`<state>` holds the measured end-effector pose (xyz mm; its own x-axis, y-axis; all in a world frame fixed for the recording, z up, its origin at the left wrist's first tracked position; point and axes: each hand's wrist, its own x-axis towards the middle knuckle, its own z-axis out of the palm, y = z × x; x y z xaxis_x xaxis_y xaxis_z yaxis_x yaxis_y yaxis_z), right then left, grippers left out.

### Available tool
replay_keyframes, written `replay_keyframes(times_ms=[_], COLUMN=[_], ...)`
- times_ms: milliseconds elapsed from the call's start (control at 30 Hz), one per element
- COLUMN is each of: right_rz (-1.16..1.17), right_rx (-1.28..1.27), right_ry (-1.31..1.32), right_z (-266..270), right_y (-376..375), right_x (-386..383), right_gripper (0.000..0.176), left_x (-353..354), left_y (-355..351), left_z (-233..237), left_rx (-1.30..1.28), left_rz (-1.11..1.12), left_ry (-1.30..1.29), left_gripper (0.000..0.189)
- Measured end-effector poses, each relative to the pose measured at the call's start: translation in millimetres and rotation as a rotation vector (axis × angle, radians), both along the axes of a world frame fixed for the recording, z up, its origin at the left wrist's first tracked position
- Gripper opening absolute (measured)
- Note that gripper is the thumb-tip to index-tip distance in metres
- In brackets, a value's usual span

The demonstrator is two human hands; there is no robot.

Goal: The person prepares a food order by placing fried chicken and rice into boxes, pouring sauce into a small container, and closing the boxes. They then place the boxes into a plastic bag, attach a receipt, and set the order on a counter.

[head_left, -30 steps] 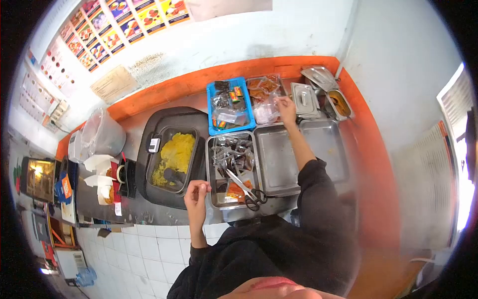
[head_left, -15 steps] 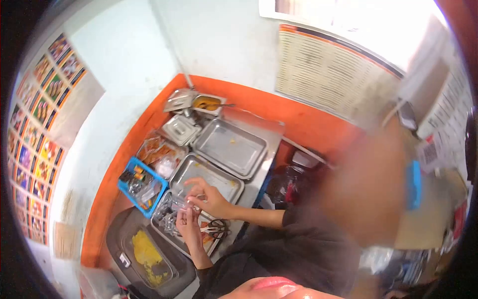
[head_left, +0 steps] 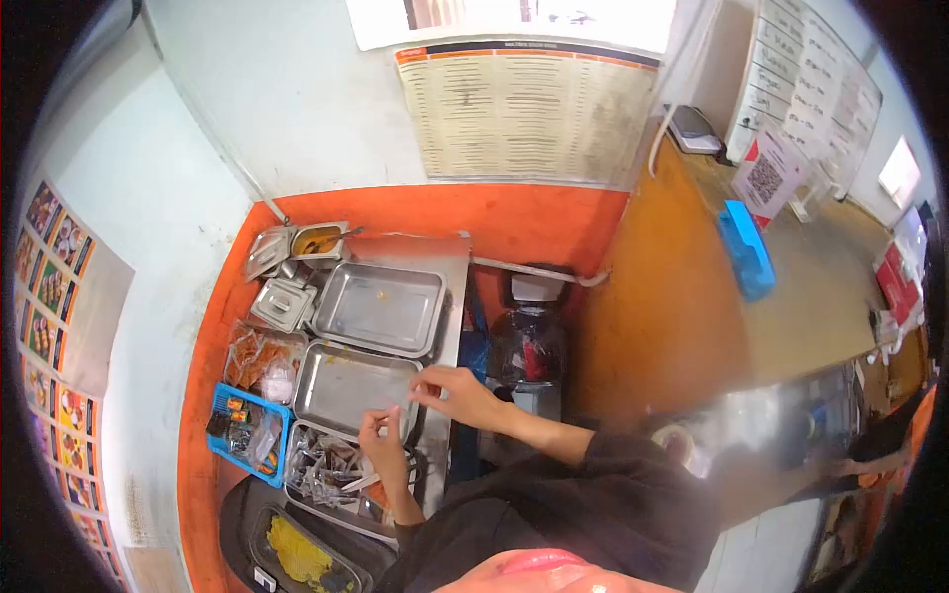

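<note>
My left hand [head_left: 386, 447] is closed in a pinch, fingertips up, over the front edge of an empty-looking steel tray [head_left: 331, 383]. To its right, my right hand [head_left: 457, 395] is also pinched, at the tray's right rim. The two sets of fingertips are close but apart. Anything in them is too small or too clear to make out. Below my left hand, a steel tray holds several small clear plastic packets [head_left: 326, 465]. Scissor blades [head_left: 358, 483] show beside my left wrist, which partly hides this tray.
A blue basket [head_left: 285, 457] of packets stands left, near a bag of orange food [head_left: 255, 358]. Behind are another steel tray [head_left: 427, 341], a lidded container [head_left: 284, 303] and a container of orange sauce [head_left: 318, 242]. Yellow food [head_left: 297, 553] lies front left. A wooden counter [head_left: 633, 316] stands right.
The view has turned right, showing more of the counter. My hands, earlier close together at clear plastic over the packets, are now further apart, with my right hand at the tray's right rim.
</note>
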<state>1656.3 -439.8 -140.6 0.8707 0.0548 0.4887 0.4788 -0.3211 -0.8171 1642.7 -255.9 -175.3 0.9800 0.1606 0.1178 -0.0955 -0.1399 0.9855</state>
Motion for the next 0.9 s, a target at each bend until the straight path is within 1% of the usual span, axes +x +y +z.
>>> replay_keyframes(times_ms=[33, 67, 100, 167, 200, 233, 267, 300, 333, 400, 433, 467, 500, 567, 600, 633, 700, 733, 767, 833, 867, 900], right_rz=[0.168, 0.223, 0.225, 0.321, 0.331, 0.392, 0.454, 0.467, 0.493, 0.534, 0.522, 0.507, 0.522, 0.525, 0.503, 0.523, 0.271, 0.262, 0.271, 0.2, 0.205, 0.251], right_rx=[-0.01, -0.009, -0.003, -0.069, -0.074, -0.045, -0.017, -0.028, -0.001, 0.018, -0.141, -0.295, -0.295, -0.306, -0.388, -0.39, -0.446, -0.443, -0.454, -0.48, -0.489, -0.464], right_ry=[0.178, 0.197, 0.2, 0.324, 0.324, 0.384, 0.446, 0.45, 0.477, 0.504, 0.398, 0.288, 0.282, 0.175, 0.163, 0.159, 0.15, 0.128, 0.131, 0.007, 0.014, -0.165], right_z=[1.8, 1.6, -1.1, -7.0, -8.3, -9.3, -10.1, -10.5, -10.5, -8.9, -7.8, -7.8, -10.1, -13.4, -13.2, -15.2, -22.0, -19.3, -18.6, -22.2, -26.1, -31.3], right_y=[0.4, 2.4, 5.1, 9.2, 10.2, 10.5, 10.5, 10.9, 11.6, 12.8, 14.0, 15.7, 16.9, 17.5, 17.1, 17.9, 17.8, 13.9, 11.8, 8.9, 4.0, -1.6], right_x=[-7.2, -12.0, -14.5, -14.4, -13.6, -12.6, -11.3, -9.7, -7.6, 0.7, 6.9, 13.3, 21.6, 42.7, 53.0, 65.4, 92.1, 107.9, 119.5, 136.1, 145.5, 154.7], right_gripper=[0.022, 0.026, 0.026, 0.029, 0.029, 0.029, 0.03, 0.03, 0.028, 0.027, 0.024, 0.022, 0.022, 0.023, 0.022, 0.022, 0.021, 0.02, 0.02, 0.018, 0.018, 0.021], left_x=[-3.2, -7.0, -10.2, -12.8, -15.1, -17.1, -18.8, -19.4, -18.8, -19.6, -17.3, -13.6, -8.9, 4.4, 14.9, 23.2, 40.4, 50.4, 60.6, 78.4, 88.3, 98.3], left_y=[-8.7, -12.5, -11.2, -8.7, -4.3, -1.0, 1.8, 4.6, 8.7, 6.9, 4.7, -5.1, -3.8, -2.0, -1.2, -4.7, -17.5, -21.0, -26.8, -38.9, -40.3, -44.5], left_z=[13.4, 20.3, 18.1, 10.2, 7.1, 5.0, 3.5, 2.9, 4.1, -2.4, -3.3, 0.0, 0.3, 1.4, 5.5, 11.6, 23.0, 24.7, 27.5, 30.6, 27.9, 26.7], left_rx=[0.139, 0.279, 0.285, 0.329, 0.335, 0.33, 0.118, -0.099, -0.132, -0.189, -0.233, -0.187, -0.184, -0.096, 0.354, 0.354, 1.005, 1.005, 0.996, 0.999, 0.986, 0.977], left_rz=[-0.024, -0.045, -0.044, -0.075, -0.105, -0.093, -0.154, -0.214, -0.239, -0.193, -0.163, -0.117, -0.102, -0.18, -0.112, -0.093, 0.251, 0.286, 0.293, 0.324, 0.328, 0.328], left_ry=[-0.066, -0.132, -0.128, -0.095, -0.07, -0.067, 0.078, 0.218, 0.251, 0.22, 0.189, 0.077, 0.073, 0.15, 0.05, 0.053, -0.169, -0.103, -0.095, -0.033, -0.003, 0.007], left_gripper=[0.016, 0.019, 0.019, 0.019, 0.018, 0.018, 0.017, 0.017, 0.018, 0.017, 0.016, 0.017, 0.017, 0.02, 0.02, 0.02, 0.018, 0.019, 0.019, 0.019, 0.018, 0.018])
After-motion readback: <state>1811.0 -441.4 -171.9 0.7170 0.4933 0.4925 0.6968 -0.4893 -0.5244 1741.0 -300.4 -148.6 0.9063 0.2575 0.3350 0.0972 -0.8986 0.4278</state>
